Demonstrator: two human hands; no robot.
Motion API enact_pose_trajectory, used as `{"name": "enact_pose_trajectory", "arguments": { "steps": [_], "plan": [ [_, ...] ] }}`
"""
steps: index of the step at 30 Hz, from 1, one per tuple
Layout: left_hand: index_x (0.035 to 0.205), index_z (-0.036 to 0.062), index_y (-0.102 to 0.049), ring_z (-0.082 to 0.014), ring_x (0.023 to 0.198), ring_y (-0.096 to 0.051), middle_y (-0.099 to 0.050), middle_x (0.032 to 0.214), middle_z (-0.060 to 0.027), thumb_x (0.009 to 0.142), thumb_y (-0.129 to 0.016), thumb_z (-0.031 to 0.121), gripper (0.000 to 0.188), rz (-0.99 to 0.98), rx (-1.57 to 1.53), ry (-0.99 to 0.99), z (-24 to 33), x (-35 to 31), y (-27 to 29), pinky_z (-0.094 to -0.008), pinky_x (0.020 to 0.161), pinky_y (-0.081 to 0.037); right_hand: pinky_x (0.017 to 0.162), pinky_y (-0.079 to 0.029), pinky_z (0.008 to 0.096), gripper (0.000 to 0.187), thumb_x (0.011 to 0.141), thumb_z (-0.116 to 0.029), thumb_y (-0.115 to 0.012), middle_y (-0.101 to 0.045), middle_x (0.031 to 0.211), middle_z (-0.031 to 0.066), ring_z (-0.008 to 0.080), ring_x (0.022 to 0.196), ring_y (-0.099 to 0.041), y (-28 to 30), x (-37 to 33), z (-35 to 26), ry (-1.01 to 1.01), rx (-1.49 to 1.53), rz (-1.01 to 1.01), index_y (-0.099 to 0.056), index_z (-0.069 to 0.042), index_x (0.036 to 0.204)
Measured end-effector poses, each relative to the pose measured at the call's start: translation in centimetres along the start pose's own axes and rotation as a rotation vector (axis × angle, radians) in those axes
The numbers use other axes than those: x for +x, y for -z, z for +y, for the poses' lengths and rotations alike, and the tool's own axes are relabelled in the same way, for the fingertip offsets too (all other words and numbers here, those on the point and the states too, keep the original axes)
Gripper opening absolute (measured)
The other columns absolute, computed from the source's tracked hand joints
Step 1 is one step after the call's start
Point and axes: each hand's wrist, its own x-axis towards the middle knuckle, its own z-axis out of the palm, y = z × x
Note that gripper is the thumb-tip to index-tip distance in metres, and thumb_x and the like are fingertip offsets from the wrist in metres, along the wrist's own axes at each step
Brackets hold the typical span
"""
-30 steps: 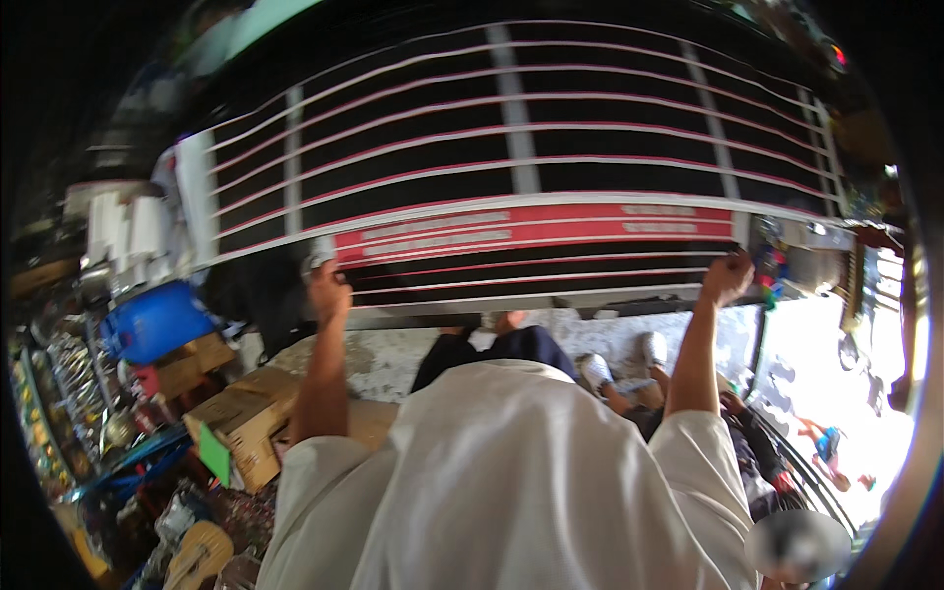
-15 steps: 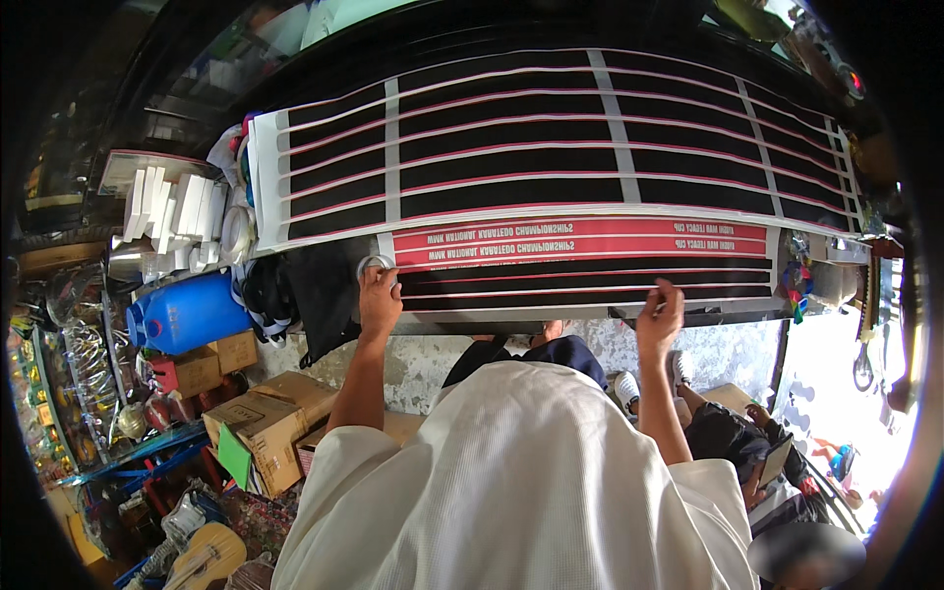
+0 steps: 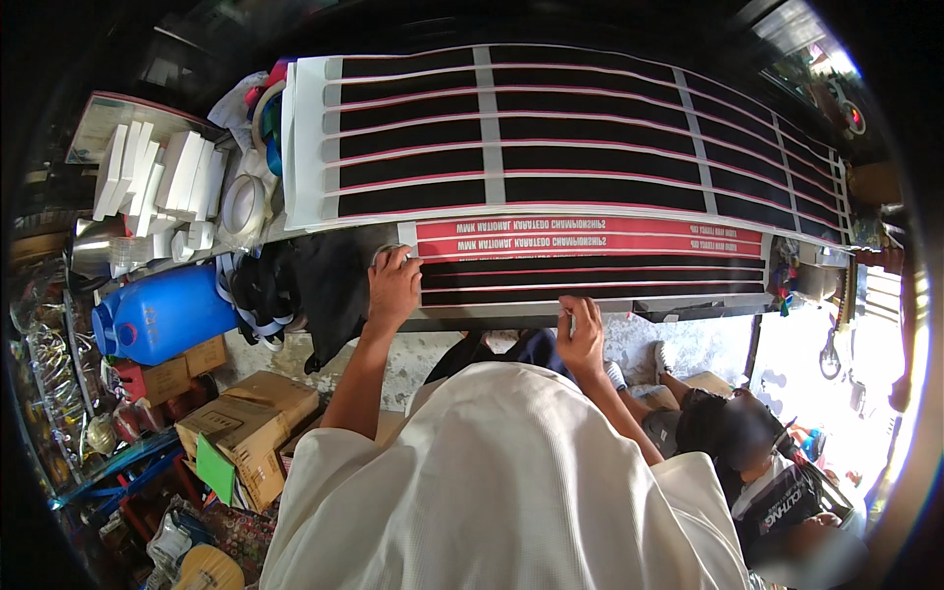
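Note:
Narrow red and black printed strips (image 3: 590, 276) lie side by side along the near edge of the table. At their left end my left hand (image 3: 395, 287) is closed, fingers curled over a grey ring that looks like a roll of tape (image 3: 377, 258), mostly hidden by the fingers. My right hand (image 3: 582, 334) is at the front edge of the strips, near their middle, with thumb and fingertips pinched together. Whatever is between them is too small to make out. Behind the strips lies a stack of large sheets (image 3: 600, 147) with black bands, pink lines and grey crossbars.
White boxes (image 3: 182, 172) and a wide tape roll (image 3: 242, 204) stand left of the sheets. Black cloth (image 3: 339, 285) hangs beside my left hand. A blue jug (image 3: 167, 310) and cardboard boxes (image 3: 246, 428) are lower left. Another person (image 3: 762, 472) is at lower right.
My right hand has moved left along the strips' front edge, from the right part to near the middle. My left hand stays at the left end. The view has shifted slightly.

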Motion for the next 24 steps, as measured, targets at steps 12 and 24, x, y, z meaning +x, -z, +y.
{"name": "enact_pose_trajectory", "arguments": {
  "steps": [12, 24],
  "plan": [
    [0.114, 0.0087, -0.072, -0.0283, 0.127, -0.056, -0.062, 0.133, -0.0018, 0.095, -0.077, 0.022, 0.024, 0.042, -0.082, -0.044, -1.3, 0.2, -1.2, -0.0534, 0.1, -0.045, 0.122, -0.039, 0.0568, 0.043, 0.097, -0.013, -0.07, -0.048, 0.164, 0.0181, 0.0431, 0.151, -0.045, -8.5, 2.8, -4.7, 0.223, -0.26, -0.23, -0.07, -0.007, 0.14],
    [0.113, 0.0103, -0.073, -0.0263, 0.125, -0.057, -0.064, 0.133, 0.0003, 0.095, -0.077, 0.02, 0.021, 0.096, -0.135, -0.051, -2.1, -0.1, -1.9, -0.0539, 0.098, -0.046, 0.122, -0.039, 0.056, 0.043, 0.097, -0.015, -0.072, -0.046, 0.166, 0.0169, 0.0425, 0.152, -0.044, -10.7, 3.4, -5.5, 0.213, -0.341, -0.209, -0.071, -0.008, 0.139]
  ]
}}
